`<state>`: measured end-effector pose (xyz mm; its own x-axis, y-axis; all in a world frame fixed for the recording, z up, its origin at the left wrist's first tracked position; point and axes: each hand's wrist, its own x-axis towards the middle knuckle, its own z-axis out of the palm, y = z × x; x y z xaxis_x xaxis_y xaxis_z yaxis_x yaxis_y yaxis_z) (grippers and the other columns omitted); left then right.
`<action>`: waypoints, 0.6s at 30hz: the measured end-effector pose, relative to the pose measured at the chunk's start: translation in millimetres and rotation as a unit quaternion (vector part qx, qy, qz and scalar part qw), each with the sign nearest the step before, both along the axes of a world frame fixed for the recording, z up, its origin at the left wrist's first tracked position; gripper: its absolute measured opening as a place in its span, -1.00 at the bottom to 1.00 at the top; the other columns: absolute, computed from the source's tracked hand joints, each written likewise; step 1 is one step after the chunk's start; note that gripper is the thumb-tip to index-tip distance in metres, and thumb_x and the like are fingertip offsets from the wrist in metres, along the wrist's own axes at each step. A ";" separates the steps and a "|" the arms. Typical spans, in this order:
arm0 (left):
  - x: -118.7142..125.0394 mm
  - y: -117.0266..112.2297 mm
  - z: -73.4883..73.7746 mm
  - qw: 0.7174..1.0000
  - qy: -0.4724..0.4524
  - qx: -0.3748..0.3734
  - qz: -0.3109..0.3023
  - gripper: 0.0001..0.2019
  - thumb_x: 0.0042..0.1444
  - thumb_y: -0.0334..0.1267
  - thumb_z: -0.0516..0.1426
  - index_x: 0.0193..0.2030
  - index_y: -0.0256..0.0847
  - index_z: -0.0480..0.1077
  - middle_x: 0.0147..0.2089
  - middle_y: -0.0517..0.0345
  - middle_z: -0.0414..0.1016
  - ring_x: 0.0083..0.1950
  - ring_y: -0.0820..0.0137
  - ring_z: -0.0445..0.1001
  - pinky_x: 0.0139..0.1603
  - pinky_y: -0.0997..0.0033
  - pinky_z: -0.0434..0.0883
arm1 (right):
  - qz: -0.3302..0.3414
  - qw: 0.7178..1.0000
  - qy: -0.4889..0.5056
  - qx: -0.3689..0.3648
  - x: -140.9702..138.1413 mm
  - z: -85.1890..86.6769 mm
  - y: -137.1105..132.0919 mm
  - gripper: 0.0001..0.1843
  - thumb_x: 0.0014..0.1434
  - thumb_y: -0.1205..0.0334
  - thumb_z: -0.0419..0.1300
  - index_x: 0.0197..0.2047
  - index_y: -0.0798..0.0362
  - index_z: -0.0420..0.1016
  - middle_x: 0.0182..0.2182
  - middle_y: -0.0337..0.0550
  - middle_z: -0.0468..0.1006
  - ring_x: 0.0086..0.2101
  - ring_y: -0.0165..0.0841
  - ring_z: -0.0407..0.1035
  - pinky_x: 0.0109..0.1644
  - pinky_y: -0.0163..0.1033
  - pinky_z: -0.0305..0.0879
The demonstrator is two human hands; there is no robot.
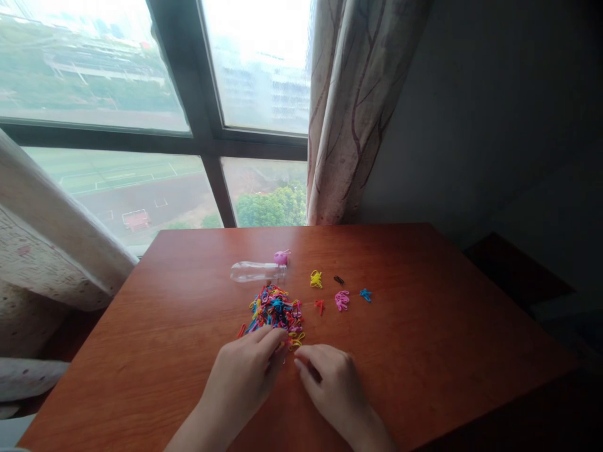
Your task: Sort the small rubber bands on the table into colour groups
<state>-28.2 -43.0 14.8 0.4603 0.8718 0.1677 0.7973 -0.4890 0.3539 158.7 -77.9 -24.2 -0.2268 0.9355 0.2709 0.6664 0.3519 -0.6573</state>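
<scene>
Left hand (pixel 249 363) curls at the colourful pile (pixel 276 309).

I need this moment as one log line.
left hand: at colourful loop pile; right hand: beside left hand; clear bottle: lying beyond pile; pink group: right of pile

Looks like a home, though the right side's too dark to be sure: wooden table (pixel 424 351) by a big window (pixel 202 135), curtains (pixel 348 119) (branchy print, pretty homey), sports field (pixel 122 176) outside.
</scene>
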 end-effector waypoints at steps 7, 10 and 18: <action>50.2 46.1 28.0 0.992 0.099 -0.062 -0.035 -0.83 0.27 -0.29 0.02 -0.21 -0.12 0.44 -0.21 0.11 0.59 -0.20 0.26 0.60 -0.32 0.42 0.37 | -0.001 1.000 0.003 0.016 0.4 -3.0 0.9 -0.81 0.26 0.36 0.08 -0.29 -0.01 0.51 -0.42 -0.21 0.60 -0.39 -0.35 0.48 -0.29 -0.35 0.20; 67.8 61.5 28.2 0.991 0.113 -0.071 -0.023 -0.81 0.27 -0.27 0.01 -0.22 -0.15 0.46 -0.21 0.04 0.61 -0.22 0.22 0.61 -0.31 0.37 0.40 | -0.001 0.999 0.025 0.025 -0.1 -6.0 0.7 -0.80 0.26 0.36 0.09 -0.24 -0.01 0.54 -0.38 -0.20 0.62 -0.36 -0.34 0.50 -0.24 -0.34 0.25; 87.3 70.1 20.1 0.985 0.145 -0.089 0.010 -0.79 0.25 -0.26 0.02 -0.23 -0.19 0.48 -0.23 -0.07 0.62 -0.23 0.15 0.63 -0.30 0.32 0.43 | -0.007 1.000 0.010 0.025 0.1 -9.0 1.2 -0.82 0.24 0.36 0.13 -0.26 -0.02 0.55 -0.41 -0.21 0.61 -0.41 -0.32 0.48 -0.30 -0.33 0.23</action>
<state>59.1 27.1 34.9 0.4492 0.8846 -0.1252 0.8862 -0.4233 0.1882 158.8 -76.7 -33.2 -0.2083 0.9235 0.3222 0.6579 0.3760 -0.6525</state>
